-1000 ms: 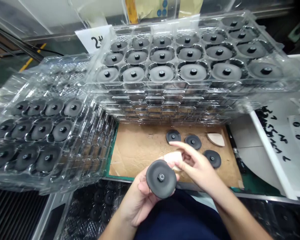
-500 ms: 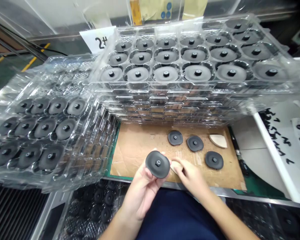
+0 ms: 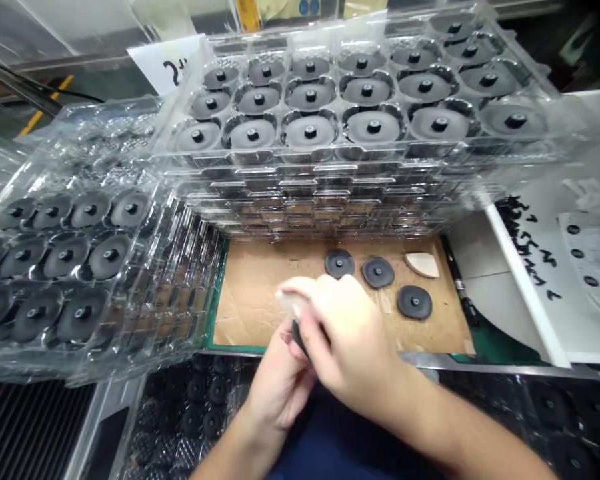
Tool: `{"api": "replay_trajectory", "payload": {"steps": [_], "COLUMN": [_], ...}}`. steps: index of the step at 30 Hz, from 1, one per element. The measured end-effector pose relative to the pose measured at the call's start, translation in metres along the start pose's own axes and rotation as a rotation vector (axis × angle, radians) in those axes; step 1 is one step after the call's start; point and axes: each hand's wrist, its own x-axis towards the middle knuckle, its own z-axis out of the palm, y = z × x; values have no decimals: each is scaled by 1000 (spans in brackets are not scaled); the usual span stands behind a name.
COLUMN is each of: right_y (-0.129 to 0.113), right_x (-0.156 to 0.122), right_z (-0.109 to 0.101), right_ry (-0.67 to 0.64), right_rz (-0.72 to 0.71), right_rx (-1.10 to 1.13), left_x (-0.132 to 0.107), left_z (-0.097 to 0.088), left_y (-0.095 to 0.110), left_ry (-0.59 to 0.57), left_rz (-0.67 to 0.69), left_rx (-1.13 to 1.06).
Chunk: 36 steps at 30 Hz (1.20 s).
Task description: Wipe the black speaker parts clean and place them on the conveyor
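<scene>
Right hand (image 3: 353,340) has swung over the black studded disc (image 3: 300,337) and now covers nearly all of it; only a dark edge shows between the hands. Left hand (image 3: 277,380) is under the disc, fingers curled up, holding it from below in a narrow grip. Right hand is closed around a pale pad (image 3: 290,303), its tip poking out past the fingers. Pad-to-disc contact is hidden, so cannot confirm it.

Both hands are over the near edge of the cardboard sheet (image 3: 260,300). Black parts (image 3: 200,420) lie just below that edge, under clear plastic. On the sheet, beyond the hands, are three loose black discs (image 3: 339,263) (image 3: 378,272) (image 3: 415,302). A pale fan-shaped piece (image 3: 421,265) is near its far right corner.

Left of the sheet, a tilted clear blister tray (image 3: 180,267) holds more discs. Right of it is a printed sheet (image 3: 590,260). Past its far edge is a stack of clear blister trays (image 3: 330,160), top tray loaded, studs up. A "2#" card (image 3: 165,63) is behind that stack.
</scene>
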Motion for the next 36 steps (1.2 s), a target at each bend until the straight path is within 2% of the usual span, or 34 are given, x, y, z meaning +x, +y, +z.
{"api": "replay_trajectory", "payload": {"steps": [1,3,5,8,13,15,17,19,20,21,24,26,28,30,33,34,36], "right_y": [0,0,0,-1,-2,4,15,27,34,40,58,71,80,79,56,45,25], "right_x": [-1,-7,-14,-21,-10,-1,7,10,9,5,-18,-36,-51,-56,-47,-41,-27], "right_z": [-1,-8,-18,-26,-18,-15,-14,-15,-15,-15,-8,-2,2,0,-13,-17,-21], "right_ry": [-12,-150,-249,-192,-45,-36,-84,-87,-53,-2,160,166,111,74,160,190,182], "right_rz": [-23,-43,1,18,-28,-138,-317,-374,-312,-188,318,559,647,664,568,460,151], "right_rx": [18,106,116,-44,-262,-208,-24,111,143,159,272,337,356,340,242,193,105], "left_x": [-1,-3,-4,-2,-1,-2,-3,-2,-2,-1,-1,-2,-1,0,1,0,0], "left_z": [0,-1,-4,-9,-7,-3,-1,-1,-2,-4,-10,-14,-15,-14,-10,-9,-7], "left_y": [1,5,9,12,11,8,6,4,3,3,6,8,8,7,4,2,0], "left_ry": [-11,-23,-45,-67,-38,-60,-100,-130,-138,-149,-191,-214,-231,-249,-256,-254,-221], "left_rz": [8,24,0,-41,10,-7,-34,-32,-23,-17,-49,-68,-73,-73,-74,-69,-56], "left_rx": [-17,-44,-50,-65,-61,-67,-50,-41,-56,-84,-167,-200,-217,-217,-187,-166,-105]}}
